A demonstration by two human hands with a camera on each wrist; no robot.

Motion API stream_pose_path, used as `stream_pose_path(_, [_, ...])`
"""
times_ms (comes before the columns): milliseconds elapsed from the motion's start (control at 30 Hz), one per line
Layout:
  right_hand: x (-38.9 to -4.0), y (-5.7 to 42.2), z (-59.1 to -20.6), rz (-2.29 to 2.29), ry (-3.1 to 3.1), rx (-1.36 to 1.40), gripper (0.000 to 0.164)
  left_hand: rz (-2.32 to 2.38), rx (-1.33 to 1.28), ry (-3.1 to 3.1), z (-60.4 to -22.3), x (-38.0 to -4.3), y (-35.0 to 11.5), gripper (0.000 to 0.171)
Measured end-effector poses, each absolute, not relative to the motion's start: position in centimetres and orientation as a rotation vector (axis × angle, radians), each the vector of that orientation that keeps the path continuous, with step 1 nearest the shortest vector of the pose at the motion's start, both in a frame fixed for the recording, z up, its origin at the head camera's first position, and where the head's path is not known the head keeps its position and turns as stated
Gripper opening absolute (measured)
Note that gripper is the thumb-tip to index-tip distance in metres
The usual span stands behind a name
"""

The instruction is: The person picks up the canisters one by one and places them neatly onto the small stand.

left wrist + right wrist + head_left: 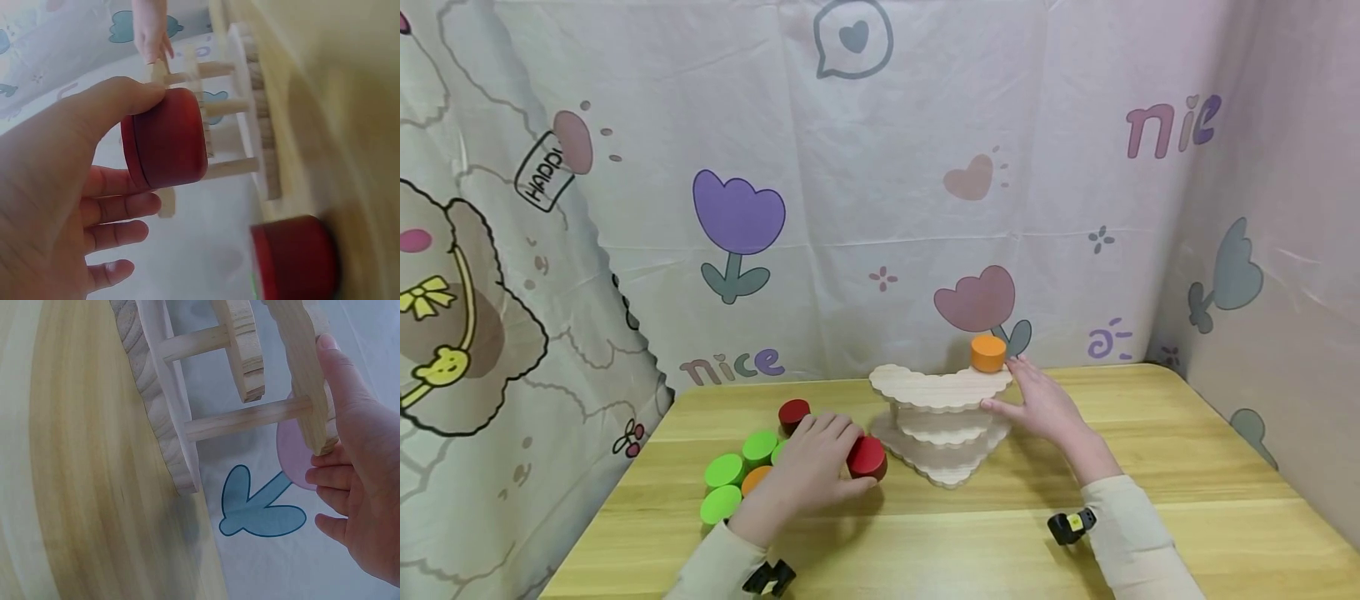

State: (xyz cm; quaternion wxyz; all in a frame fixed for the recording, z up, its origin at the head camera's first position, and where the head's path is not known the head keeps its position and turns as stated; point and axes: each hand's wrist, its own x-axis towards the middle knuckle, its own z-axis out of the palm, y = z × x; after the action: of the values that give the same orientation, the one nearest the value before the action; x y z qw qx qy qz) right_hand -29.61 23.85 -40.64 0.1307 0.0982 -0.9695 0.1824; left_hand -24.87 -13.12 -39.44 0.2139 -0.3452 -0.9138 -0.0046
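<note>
My left hand [811, 468] holds a red cylinder [867, 460] above the table, left of a tiered wooden stand [940, 390]. In the left wrist view, the thumb and index finger pinch this red cylinder [169, 140], while the other fingers are spread below. My right hand [1048, 408] grips the right end of the stand's top tier. The right wrist view shows the thumb on one face of that wavy-edged tier [303, 369], with fingers at its other side. An orange cylinder [988, 354] stands on the top tier near the right fingertips.
Left of the stand, a second red cylinder [793, 415], several green cylinders [726, 471] and an orange one [755, 479] sit close together on the wooden table [985, 542]. The left hand partly hides this group. A printed cloth [865, 208] hangs behind the table.
</note>
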Motion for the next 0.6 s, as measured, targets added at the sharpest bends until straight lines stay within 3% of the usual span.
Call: stream_pose_path(600, [-29.5, 23.8, -40.6, 0.527, -2.808, 0.291, 0.102, -0.068, -0.954, -2.513, -35.5, -26.7, -8.5, 0.053])
